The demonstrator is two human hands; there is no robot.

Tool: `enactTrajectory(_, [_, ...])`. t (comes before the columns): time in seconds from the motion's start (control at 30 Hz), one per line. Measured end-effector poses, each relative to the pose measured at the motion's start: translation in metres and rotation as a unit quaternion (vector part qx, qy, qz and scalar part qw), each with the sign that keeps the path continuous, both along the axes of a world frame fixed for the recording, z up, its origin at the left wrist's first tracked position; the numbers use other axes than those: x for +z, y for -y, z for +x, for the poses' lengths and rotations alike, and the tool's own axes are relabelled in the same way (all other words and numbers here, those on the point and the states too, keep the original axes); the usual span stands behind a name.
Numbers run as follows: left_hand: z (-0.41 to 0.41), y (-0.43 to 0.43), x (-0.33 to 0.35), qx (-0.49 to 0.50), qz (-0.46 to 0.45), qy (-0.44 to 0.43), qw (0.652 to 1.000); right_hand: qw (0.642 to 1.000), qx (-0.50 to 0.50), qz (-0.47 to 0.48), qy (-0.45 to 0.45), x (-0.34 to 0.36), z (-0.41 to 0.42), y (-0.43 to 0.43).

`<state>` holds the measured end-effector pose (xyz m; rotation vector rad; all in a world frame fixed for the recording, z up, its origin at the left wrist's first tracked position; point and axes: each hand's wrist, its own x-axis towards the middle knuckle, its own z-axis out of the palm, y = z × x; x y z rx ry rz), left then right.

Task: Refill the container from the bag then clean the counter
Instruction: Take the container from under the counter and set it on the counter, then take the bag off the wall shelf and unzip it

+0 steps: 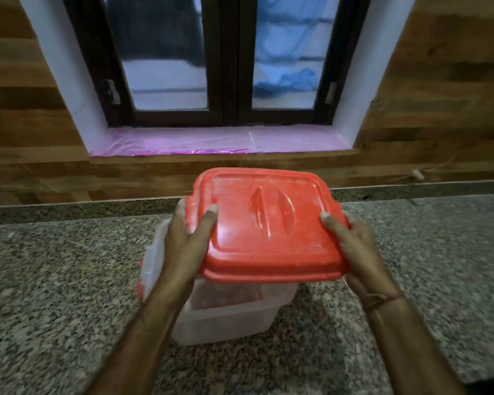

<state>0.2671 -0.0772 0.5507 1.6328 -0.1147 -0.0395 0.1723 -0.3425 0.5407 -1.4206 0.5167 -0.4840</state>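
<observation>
Between left hand (183, 240) and right hand (351, 243): gripping red lid (268, 226) above container (226, 315); refilling, counter (54, 266) cleaning likely outstanding; no bag visible.

Container (226, 315) rim and top hidden under red lid (268, 223), contents blurred, forearms cut off at bottom edge

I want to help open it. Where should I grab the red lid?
Probably by its two short edges, one hand from each side, as the left hand and right hand do now: the red lid is wide, flat, and its rim overhangs the clear container.
</observation>
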Motion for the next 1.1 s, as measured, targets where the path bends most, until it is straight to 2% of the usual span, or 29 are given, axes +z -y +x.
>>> enactTrajectory(0.1, [-0.009, 0.051, 0.008, -0.062, 0.037, 0.014, 0.997, 0.999, -0.027, 0.044, 0.013, -0.006, -0.016, 0.061])
enactTrajectory(0.17, [-0.013, 0.082, 0.001, -0.094, 0.126, 0.042, 0.987, 0.997, -0.059, 0.052, 0.016, -0.016, -0.028, 0.098])
enactTrajectory(0.27, [-0.028, 0.134, -0.023, -0.116, 0.316, 0.088, 0.938, 0.993, -0.107, 0.057, 0.015, -0.044, -0.054, 0.168])
enactTrajectory(0.4, [-0.038, 0.174, -0.057, -0.116, 0.480, 0.117, 0.862, 0.990, -0.120, 0.077, -0.022, -0.100, -0.067, 0.231])
enactTrajectory(0.5, [-0.041, 0.185, -0.066, -0.093, 0.534, 0.135, 0.830, 0.988, -0.107, 0.094, -0.067, -0.143, -0.068, 0.244])
enactTrajectory(0.73, [-0.052, 0.195, -0.068, -0.081, 0.565, 0.135, 0.810, 0.984, -0.048, 0.099, -0.137, -0.212, -0.056, 0.235])
enactTrajectory(0.8, [-0.053, 0.197, -0.067, -0.080, 0.567, 0.134, 0.809, 0.985, -0.051, 0.047, -0.157, -0.221, -0.057, 0.232])
enactTrajectory(0.87, [-0.054, 0.198, -0.067, -0.078, 0.572, 0.131, 0.806, 0.974, -0.052, -0.068, -0.211, -0.226, -0.058, 0.233])
enactTrajectory(0.97, [-0.054, 0.198, -0.069, -0.078, 0.577, 0.130, 0.803, 0.919, -0.039, -0.242, -0.308, -0.230, -0.059, 0.233])
enactTrajectory(1.03, [-0.054, 0.198, -0.070, -0.075, 0.583, 0.132, 0.798, 0.890, -0.033, -0.300, -0.342, -0.228, -0.059, 0.227])
enactTrajectory(1.1, [-0.054, 0.197, -0.070, -0.075, 0.592, 0.133, 0.792, 0.875, -0.028, -0.326, -0.357, -0.224, -0.060, 0.221])
